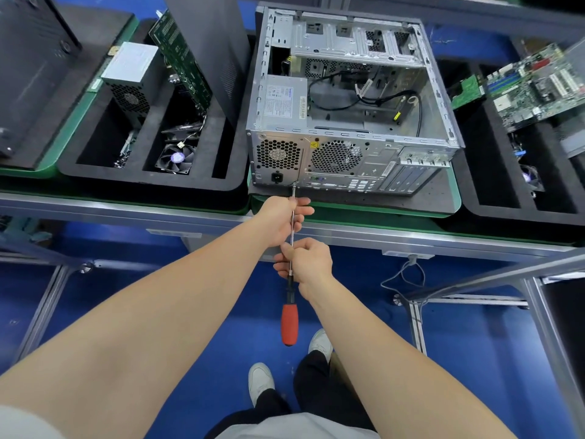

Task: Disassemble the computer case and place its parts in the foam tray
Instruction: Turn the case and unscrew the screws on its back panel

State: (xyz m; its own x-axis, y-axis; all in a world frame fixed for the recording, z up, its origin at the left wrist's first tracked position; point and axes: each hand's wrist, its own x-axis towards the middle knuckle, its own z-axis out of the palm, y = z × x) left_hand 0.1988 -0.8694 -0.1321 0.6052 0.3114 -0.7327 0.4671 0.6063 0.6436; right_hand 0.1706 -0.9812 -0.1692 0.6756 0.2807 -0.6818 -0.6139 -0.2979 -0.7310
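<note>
Nearest, the long steel screwdriver with a red handle [289, 324] has its handle hanging free. The right hand [305, 264] pinches the shaft and the left hand [285, 217] curls round it nearer the open grey metal computer case [373, 166], with the tip on the rear panel (beside the power socket). Probably best to keep the shaft square. A black foam tray [152, 182] lies left of the case.

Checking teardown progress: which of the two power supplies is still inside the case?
The labelled power supply in the near-left corner of the open case, just beyond the screwdriver tip. The other power supply stands in the left foam tray.
</note>
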